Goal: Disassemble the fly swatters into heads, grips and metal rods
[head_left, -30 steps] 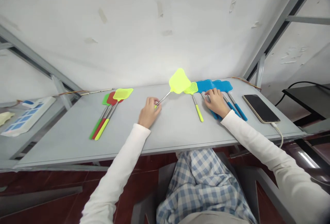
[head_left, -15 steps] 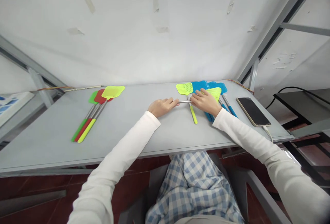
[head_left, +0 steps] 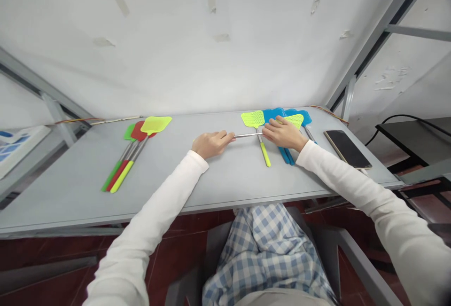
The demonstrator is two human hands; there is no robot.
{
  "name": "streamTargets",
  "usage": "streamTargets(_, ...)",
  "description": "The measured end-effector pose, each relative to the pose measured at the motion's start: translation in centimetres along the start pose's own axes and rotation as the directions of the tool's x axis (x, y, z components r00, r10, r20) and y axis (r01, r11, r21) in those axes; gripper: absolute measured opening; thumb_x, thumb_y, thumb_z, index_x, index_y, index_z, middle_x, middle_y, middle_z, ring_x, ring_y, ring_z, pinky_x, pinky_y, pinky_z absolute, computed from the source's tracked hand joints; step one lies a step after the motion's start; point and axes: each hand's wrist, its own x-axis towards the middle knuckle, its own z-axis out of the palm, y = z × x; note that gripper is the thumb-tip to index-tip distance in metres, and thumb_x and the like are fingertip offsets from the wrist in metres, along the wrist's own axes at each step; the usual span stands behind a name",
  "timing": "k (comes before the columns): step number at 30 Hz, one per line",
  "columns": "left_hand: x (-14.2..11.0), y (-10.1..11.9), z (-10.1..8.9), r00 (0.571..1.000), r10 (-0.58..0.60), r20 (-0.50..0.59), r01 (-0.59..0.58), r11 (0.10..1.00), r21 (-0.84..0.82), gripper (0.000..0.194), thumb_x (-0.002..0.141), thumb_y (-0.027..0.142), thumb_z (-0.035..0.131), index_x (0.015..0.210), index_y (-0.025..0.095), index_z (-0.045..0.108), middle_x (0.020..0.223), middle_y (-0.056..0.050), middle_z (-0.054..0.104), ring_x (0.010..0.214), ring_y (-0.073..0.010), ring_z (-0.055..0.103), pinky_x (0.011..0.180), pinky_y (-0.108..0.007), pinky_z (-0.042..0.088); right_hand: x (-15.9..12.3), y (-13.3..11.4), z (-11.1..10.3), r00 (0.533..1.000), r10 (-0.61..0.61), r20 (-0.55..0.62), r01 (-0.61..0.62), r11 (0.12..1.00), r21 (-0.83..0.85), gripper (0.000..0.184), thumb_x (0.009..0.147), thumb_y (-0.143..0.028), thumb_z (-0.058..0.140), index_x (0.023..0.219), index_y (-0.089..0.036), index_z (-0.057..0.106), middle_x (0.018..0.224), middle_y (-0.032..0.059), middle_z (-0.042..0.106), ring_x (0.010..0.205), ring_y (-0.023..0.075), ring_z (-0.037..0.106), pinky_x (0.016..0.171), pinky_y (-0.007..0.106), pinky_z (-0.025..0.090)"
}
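A yellow fly swatter point(head_left: 295, 120) spans both hands, mesh end toward three o'clock: the left hand point(head_left: 213, 144) pinches its opposite end, the right hand point(head_left: 283, 134) closes around its shaft point(head_left: 248, 135), blue fly swatters point(head_left: 274, 115) at twelve o'clock.

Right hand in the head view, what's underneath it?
A yellow-green swatter head shows past the right hand, and blue handles stick out on its near side. The hand hides the rest of that head and whatever lies directly beneath.
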Motion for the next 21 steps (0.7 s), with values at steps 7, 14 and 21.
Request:
streamTargets(7, -3.5, -4.4, -1.0, 0.995, -0.087, -0.045, 0.092, 0.989, 0.113, 0.043, 0.094, 0.052, 0.031, 0.093, 0.029, 0.067, 0.075, -0.007, 0.062, 0.065, -0.0184, 0.058, 0.054, -0.029, 0.031, -2.9, 4.1, -0.8, 0.995, 0.099, 0.015, -0.1, 0.991, 0.093, 0.034, 0.098, -0.034, 0.031, 0.088, -0.023, 0.061, 0.091, 0.0097, 0.062, 0.108, 0.0251, 0.049, 0.1, 0.045, 0.031)
streamTargets(14, -2.2, -2.0, -1.2, 0.993, -0.055, -0.108, 0.061, 0.997, 0.05, 0.04, 0.095, 0.047, 0.032, 0.098, 0.023, 0.064, 0.088, -0.008, 0.07, 0.072, -0.0191, 0.063, 0.055, -0.029, 0.031, 0.6, -1.0, -1.9, 0.962, 0.271, -0.032, -0.272, 0.962, -0.001, 0.041, 0.099, -0.034, 0.028, 0.091, -0.015, 0.062, 0.088, 0.0158, 0.065, 0.095, 0.0283, 0.054, 0.086, 0.043, 0.036)
streamTargets(21, -0.2, 2.3, -1.9, 0.993, -0.045, -0.105, 0.052, 0.996, 0.067, 0.038, 0.098, 0.045, 0.03, 0.109, 0.022, 0.059, 0.094, -0.006, 0.071, 0.079, -0.019, 0.066, 0.056, -0.028, 0.032, 2.6, -2.7, -2.9, 0.887, 0.461, 0.039, -0.459, 0.887, -0.051, 0.046, 0.1, -0.035, 0.025, 0.097, -0.013, 0.065, 0.078, 0.0147, 0.069, 0.075, 0.0232, 0.059, 0.06, 0.029, 0.025)
